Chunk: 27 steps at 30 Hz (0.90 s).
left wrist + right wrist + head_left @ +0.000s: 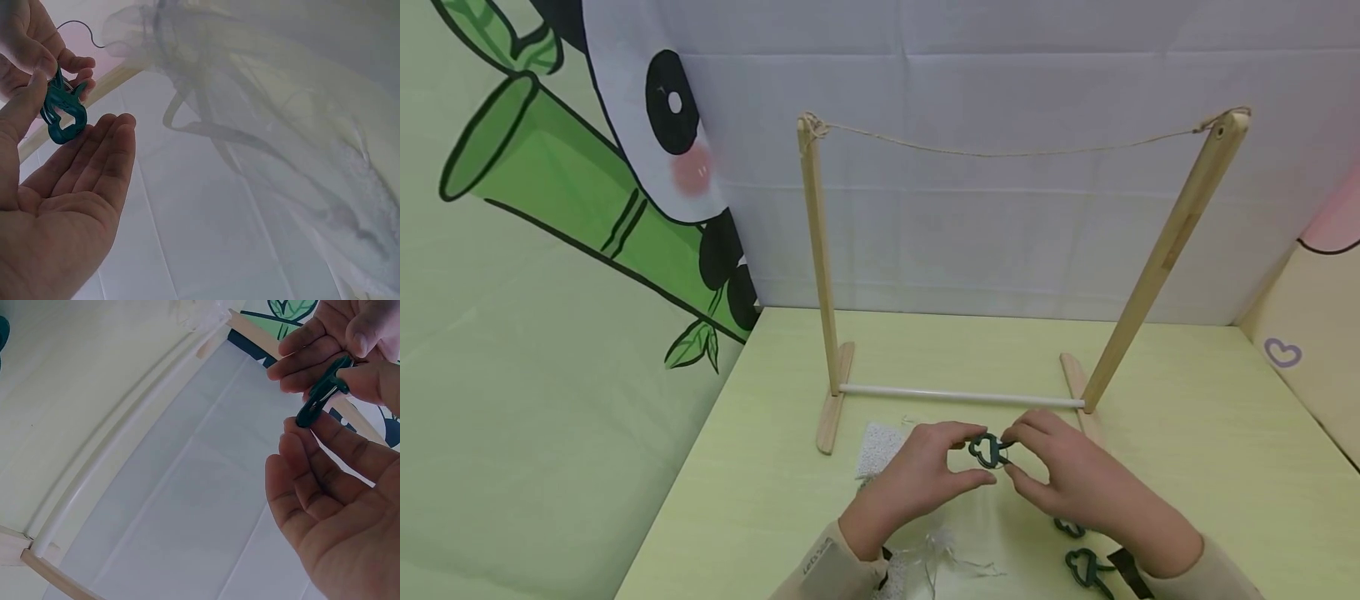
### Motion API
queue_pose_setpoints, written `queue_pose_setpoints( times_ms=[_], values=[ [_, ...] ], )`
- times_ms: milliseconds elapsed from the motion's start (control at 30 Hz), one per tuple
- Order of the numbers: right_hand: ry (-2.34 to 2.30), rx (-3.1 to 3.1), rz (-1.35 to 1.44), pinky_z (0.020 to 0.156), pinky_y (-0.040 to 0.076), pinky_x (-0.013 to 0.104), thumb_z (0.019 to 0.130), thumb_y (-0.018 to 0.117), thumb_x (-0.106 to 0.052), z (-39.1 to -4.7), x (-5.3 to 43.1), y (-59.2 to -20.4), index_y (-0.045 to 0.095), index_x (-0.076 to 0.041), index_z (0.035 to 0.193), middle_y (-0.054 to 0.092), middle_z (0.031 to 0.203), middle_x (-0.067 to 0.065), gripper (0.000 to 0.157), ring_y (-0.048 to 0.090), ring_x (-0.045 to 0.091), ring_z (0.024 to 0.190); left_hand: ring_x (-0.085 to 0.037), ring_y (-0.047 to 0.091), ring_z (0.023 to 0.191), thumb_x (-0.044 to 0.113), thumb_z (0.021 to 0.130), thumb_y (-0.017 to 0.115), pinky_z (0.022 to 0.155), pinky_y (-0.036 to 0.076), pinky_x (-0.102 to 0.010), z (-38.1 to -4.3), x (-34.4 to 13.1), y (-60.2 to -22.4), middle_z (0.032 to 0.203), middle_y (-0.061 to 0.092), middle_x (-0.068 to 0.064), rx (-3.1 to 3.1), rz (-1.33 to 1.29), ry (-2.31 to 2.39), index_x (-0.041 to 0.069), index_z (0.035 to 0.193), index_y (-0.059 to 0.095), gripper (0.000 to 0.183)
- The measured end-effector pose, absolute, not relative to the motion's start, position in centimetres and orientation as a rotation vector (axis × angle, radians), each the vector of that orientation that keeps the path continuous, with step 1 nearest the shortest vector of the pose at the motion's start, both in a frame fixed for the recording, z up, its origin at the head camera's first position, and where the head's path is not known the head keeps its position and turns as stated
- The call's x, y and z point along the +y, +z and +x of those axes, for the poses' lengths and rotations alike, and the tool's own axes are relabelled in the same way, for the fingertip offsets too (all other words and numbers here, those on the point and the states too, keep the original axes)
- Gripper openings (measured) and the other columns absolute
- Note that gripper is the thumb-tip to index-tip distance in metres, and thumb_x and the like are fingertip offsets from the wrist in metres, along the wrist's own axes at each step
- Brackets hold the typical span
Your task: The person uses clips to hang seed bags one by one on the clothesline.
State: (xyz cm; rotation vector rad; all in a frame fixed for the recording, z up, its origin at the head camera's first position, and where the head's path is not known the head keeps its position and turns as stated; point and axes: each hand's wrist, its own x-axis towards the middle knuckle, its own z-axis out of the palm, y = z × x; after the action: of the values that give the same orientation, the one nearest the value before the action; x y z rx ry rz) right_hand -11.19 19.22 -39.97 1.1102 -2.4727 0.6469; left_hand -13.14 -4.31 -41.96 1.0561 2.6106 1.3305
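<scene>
A dark green spring clip [990,450] with a rounded, open-loop outline is up between both hands. My right hand [1060,467] pinches its handle end between thumb and fingertips. In the right wrist view the clip [322,394] is seen edge-on, the right thumb on one side and a fingertip at its lower end. My left hand [917,462] is at the looped end, index fingertip right at the clip and thumb apart below. The left wrist view shows the left fingers [115,150] nearly straight beside the clip [64,112].
A wooden stand's left post [820,250] and right post [1165,250] carry a slack string [985,154]. A white rod [962,395] joins them low down. Two more green clips, one a nearer clip [1084,567], lie by the right forearm. Sheer ribboned material [936,550] and a speckled white piece [878,450] lie left.
</scene>
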Motion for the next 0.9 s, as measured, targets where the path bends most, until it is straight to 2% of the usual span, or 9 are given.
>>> queue_pose_setpoints(
  times_ms=[200,400,667,900],
  values=[
    [0.648,-2.457,1.122,0.075,0.054,0.030,0.079,0.081,-0.008,-11.11,18.97,-39.97,0.069,-0.008,0.106,0.059,0.107,-0.004,0.030,0.058,0.011,0.097,-0.006,0.064,0.106,0.023,0.089,0.083,0.088,0.051,-0.021,-13.07,-4.27,-42.01,0.119,0.070,0.003,2.644,1.112,1.361,0.007,0.125,0.070,0.042],
    [0.653,-2.472,1.079,0.078,0.057,0.034,0.083,0.082,-0.015,-10.96,19.34,-39.92,0.069,-0.005,0.117,0.060,0.114,-0.002,0.038,0.061,0.013,0.100,-0.012,0.067,0.101,0.021,0.087,0.085,0.087,0.050,-0.019,-13.11,-4.37,-42.24,0.114,0.072,0.001,2.654,1.161,1.438,0.007,0.122,0.072,0.040],
    [0.690,-2.461,1.087,0.079,0.056,0.033,0.088,0.081,-0.023,-10.97,19.71,-40.09,0.070,-0.010,0.114,0.061,0.112,-0.005,0.031,0.062,0.012,0.099,-0.016,0.068,0.101,0.021,0.089,0.083,0.087,0.051,-0.020,-13.02,-4.52,-42.12,0.115,0.072,-0.001,2.630,1.156,1.501,0.006,0.123,0.072,0.039],
    [0.703,-2.419,1.111,0.081,0.054,0.030,0.091,0.080,-0.027,-11.05,19.72,-40.30,0.070,-0.009,0.114,0.062,0.113,-0.004,0.031,0.062,0.012,0.099,-0.007,0.065,0.104,0.023,0.089,0.082,0.087,0.051,-0.020,-13.10,-4.93,-42.19,0.120,0.071,0.000,2.634,1.125,1.481,0.007,0.126,0.072,0.041]
  ],
)
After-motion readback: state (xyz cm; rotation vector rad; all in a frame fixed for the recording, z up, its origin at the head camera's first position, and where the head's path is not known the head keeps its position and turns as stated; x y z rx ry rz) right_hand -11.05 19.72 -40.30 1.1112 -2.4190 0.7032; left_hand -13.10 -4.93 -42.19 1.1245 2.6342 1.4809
